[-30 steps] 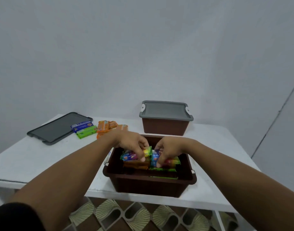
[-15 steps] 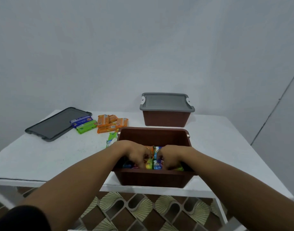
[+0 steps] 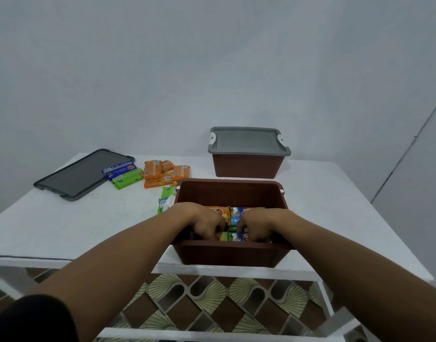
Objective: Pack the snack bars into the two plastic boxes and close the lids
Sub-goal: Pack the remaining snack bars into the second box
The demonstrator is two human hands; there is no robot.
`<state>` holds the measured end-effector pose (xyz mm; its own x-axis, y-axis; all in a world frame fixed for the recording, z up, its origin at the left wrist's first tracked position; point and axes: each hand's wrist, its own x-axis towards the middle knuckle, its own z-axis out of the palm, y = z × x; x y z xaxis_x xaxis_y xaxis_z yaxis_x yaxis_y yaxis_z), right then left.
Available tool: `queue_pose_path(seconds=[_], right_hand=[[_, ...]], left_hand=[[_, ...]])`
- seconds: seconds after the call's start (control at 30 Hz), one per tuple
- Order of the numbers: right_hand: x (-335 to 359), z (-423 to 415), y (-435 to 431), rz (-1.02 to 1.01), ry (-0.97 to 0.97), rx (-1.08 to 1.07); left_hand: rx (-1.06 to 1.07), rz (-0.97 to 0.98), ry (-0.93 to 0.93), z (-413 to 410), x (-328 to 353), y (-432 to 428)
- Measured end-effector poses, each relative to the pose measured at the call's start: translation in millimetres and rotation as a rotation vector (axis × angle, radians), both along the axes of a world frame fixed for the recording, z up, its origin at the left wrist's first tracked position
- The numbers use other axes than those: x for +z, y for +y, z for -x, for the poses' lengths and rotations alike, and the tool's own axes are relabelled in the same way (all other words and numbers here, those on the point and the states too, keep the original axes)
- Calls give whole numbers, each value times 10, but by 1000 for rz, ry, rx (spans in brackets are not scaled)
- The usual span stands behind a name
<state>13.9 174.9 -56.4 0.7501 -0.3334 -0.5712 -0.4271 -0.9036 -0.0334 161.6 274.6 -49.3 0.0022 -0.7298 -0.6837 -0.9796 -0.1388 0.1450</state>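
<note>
A white bench [image 3: 76,225] is carrying everything in view, standing over a patterned tile floor [image 3: 212,297]. Near its front edge an open brown plastic box [image 3: 231,254] is sitting with no lid on it. Behind it, well apart and toward the wall, a second brown box [image 3: 247,166] is standing with its grey lid [image 3: 247,141] seated on top. A loose grey lid [image 3: 81,175] is lying flat at the far left of the bench.

Both forearms are reaching over the near wall of the open box. The left hand [image 3: 205,224] and the right hand [image 3: 255,225] are lying knuckles-up inside it, close together, pressing on colourful snack bars [image 3: 233,214] packed along the box floor. The fingers of both hands are curling down onto the wrappers; whether they are gripping a bar or only pressing cannot be told.

Between the loose lid and the open box, unpacked bars are lying on the bench: a cluster of orange bars [image 3: 162,175], a blue bar [image 3: 119,170] touching a green bar [image 3: 126,178], and a green-and-white packet [image 3: 166,199] just beside the open box's left wall.
</note>
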Motion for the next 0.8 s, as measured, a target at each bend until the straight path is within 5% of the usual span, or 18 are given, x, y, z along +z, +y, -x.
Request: queue_pose_path(seconds=[0.8], right_hand=[[182, 121, 2, -103, 136, 31]], left_hand=[[168, -117, 225, -132, 12, 56]])
